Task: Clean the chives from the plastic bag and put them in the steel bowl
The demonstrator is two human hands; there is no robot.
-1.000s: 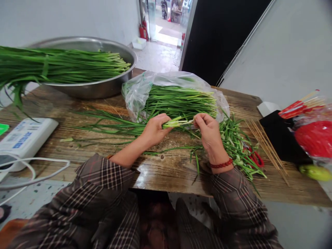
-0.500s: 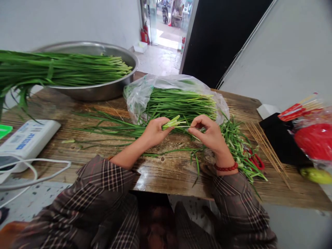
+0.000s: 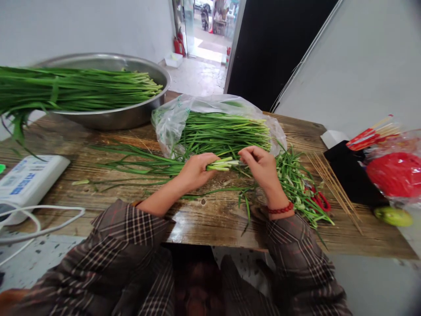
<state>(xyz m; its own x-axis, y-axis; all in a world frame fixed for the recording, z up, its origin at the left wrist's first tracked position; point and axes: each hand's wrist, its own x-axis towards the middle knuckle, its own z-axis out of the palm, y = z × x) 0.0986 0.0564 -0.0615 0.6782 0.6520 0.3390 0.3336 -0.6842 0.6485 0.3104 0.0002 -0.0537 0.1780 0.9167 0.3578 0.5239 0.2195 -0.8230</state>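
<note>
My left hand (image 3: 197, 171) is closed around a small bunch of garlic chives (image 3: 224, 164), pale stem ends pointing right and green leaves trailing left over the table. At those pale ends, my right hand (image 3: 259, 166) has thumb and forefinger pinched together; whatever is between them is too small to make out. Just behind both hands, a larger pile of garlic chives (image 3: 226, 131) lies in an opened clear plastic bag (image 3: 169, 125). Chive scraps (image 3: 294, 180) are heaped beside my right wrist, partly over red-handled scissors (image 3: 320, 201).
A steel basin (image 3: 121, 118) at back left carries a thick bundle of chives (image 3: 98, 90). A white scale-like device (image 3: 36, 180) with a cable sits left. Thin wooden skewers (image 3: 335, 188), a black box (image 3: 353, 175) and a green-yellow fruit (image 3: 393, 216) are at right on the wooden table (image 3: 210, 224).
The pinched right fingers have shifted slightly up and the right hand has turned. The bunch in my left hand has tilted to lie more level. The whole view has shifted slightly.
</note>
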